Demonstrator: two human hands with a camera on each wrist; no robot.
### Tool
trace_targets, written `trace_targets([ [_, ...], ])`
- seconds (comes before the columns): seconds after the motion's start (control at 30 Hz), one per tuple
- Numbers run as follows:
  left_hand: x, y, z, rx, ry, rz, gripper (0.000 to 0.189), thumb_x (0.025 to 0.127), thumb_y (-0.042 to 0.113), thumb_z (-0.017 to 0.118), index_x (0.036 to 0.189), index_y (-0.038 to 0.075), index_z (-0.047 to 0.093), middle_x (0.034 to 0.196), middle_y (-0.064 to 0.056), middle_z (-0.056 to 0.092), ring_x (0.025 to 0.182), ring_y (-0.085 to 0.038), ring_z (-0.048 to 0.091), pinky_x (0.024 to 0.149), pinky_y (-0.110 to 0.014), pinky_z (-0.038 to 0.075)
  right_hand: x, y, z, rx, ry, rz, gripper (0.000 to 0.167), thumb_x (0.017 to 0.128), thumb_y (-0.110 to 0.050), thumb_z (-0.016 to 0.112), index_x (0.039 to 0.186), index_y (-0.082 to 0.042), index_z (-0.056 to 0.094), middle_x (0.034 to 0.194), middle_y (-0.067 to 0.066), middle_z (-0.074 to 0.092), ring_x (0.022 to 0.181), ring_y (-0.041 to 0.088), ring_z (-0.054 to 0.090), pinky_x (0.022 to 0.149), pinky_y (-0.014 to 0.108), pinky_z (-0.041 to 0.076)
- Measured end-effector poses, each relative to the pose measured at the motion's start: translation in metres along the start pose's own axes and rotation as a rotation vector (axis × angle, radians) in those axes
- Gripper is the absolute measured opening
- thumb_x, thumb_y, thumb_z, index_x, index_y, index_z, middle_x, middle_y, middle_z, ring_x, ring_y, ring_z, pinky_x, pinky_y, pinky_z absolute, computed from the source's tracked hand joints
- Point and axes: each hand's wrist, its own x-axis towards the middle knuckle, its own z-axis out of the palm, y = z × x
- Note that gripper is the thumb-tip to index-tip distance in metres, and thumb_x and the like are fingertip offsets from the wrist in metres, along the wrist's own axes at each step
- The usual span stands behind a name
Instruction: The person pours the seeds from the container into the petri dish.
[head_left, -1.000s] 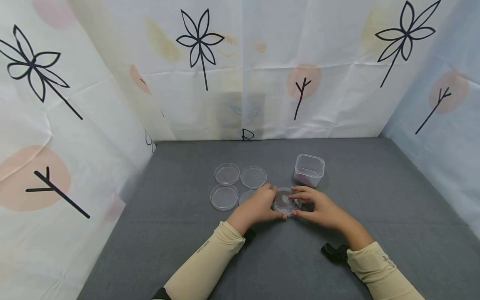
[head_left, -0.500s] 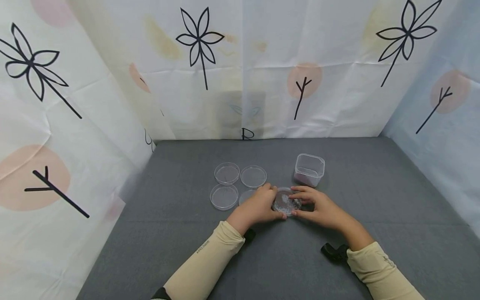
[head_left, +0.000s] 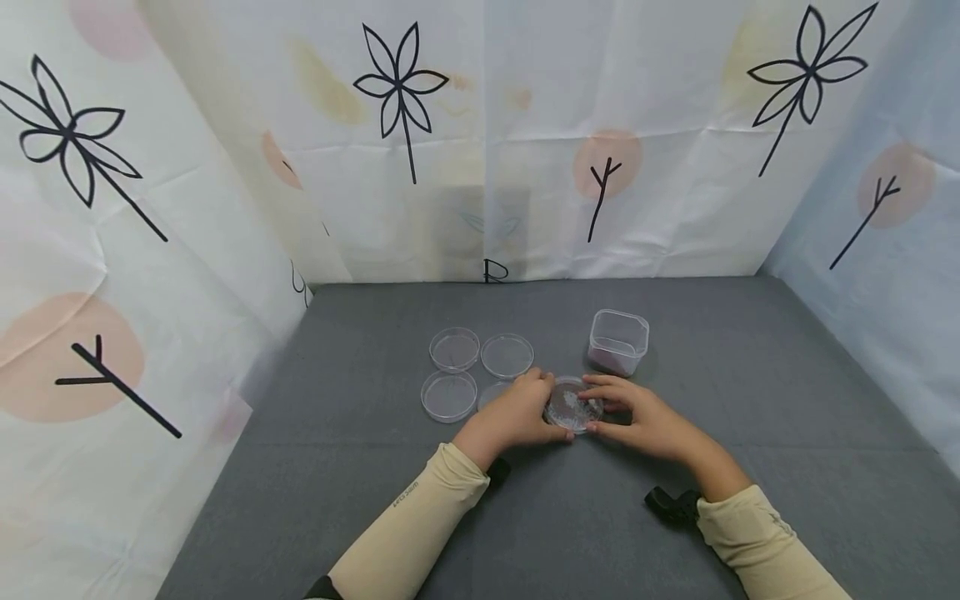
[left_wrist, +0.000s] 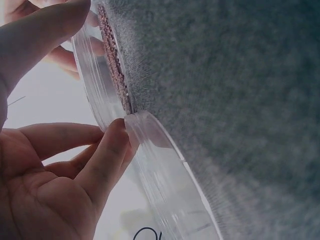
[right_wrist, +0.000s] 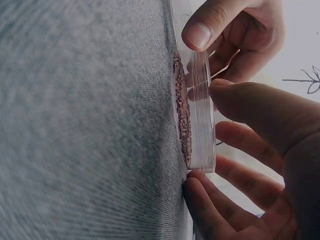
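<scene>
A clear round petri dish (head_left: pixel 564 389) lies on the grey table between both hands. Through its wall in the left wrist view I see a thin layer of reddish-brown granules (left_wrist: pixel 116 67). My left hand (head_left: pixel 520 412) holds its left side, thumb near the front rim and fingers behind. From the right, my right hand (head_left: pixel 641 418) spans the dish, with the thumb at the front edge and the fingers bent over the far edge and top. In the right wrist view, the right thumb (right_wrist: pixel 232 97) presses the upper rim, while the lower fingers rest by the dish's side.
Left of the hands, several more clear petri dishes (head_left: pixel 448 397) stand close together, one partly hidden by the left hand. A clear square tub (head_left: pixel 618 333) with pinkish contents stands behind the right hand. Patterned white cloth (head_left: pixel 480 142) walls the table's back and sides.
Both hands stay in place on the petri dish. The head view shifts very slightly.
</scene>
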Motion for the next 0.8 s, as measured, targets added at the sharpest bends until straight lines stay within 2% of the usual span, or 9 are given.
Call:
trace_targets([
  [0.3, 0.000, -0.007, -0.003, -0.013, 0.050, 0.047, 0.090, 0.087, 0.050, 0.087, 0.152, -0.002, 0.053, 0.142, -0.017, 0.058, 0.128, -0.028, 0.060, 0.108, -0.039, 0.053, 0.000, -0.001, -0.002, -0.010, 0.036, -0.021, 0.041, 0.097, -0.015, 0.080, 0.135, -0.004, 0.071, 0.153, 0.021, 0.057, 0.134, 0.040, 0.061, 0.100, 0.051, 0.057],
  [0.5, -0.002, -0.009, -0.013, -0.059, 0.057, 0.027, 0.089, 0.090, 0.046, 0.085, 0.156, -0.003, 0.049, 0.144, -0.019, 0.055, 0.133, -0.031, 0.058, 0.110, -0.043, 0.052, 0.000, -0.002, -0.004, -0.033, 0.120, -0.055, 0.035, 0.095, -0.009, 0.080, 0.129, -0.005, 0.073, 0.146, 0.022, 0.063, 0.131, 0.039, 0.061, 0.094, 0.053, 0.058],
  [0.63, -0.005, -0.011, -0.016, -0.076, 0.065, 0.020, 0.089, 0.091, 0.044, 0.084, 0.157, -0.004, 0.048, 0.146, -0.021, 0.055, 0.134, -0.032, 0.058, 0.112, -0.044, 0.051, 0.000, -0.001, -0.006, -0.060, 0.215, -0.079, 0.034, 0.093, -0.004, 0.082, 0.126, -0.004, 0.074, 0.138, 0.019, 0.067, 0.124, 0.025, 0.064, 0.088, 0.047, 0.060],
  [0.8, -0.008, -0.016, -0.019, -0.106, 0.083, 0.020, 0.086, 0.091, 0.041, 0.085, 0.156, -0.003, 0.050, 0.143, -0.020, 0.055, 0.126, -0.029, 0.060, 0.108, -0.042, 0.052, 0.000, -0.001, -0.007, -0.075, 0.319, -0.082, 0.033, 0.090, 0.000, 0.082, 0.122, -0.004, 0.076, 0.131, 0.017, 0.071, 0.120, 0.002, 0.061, 0.084, 0.043, 0.060],
])
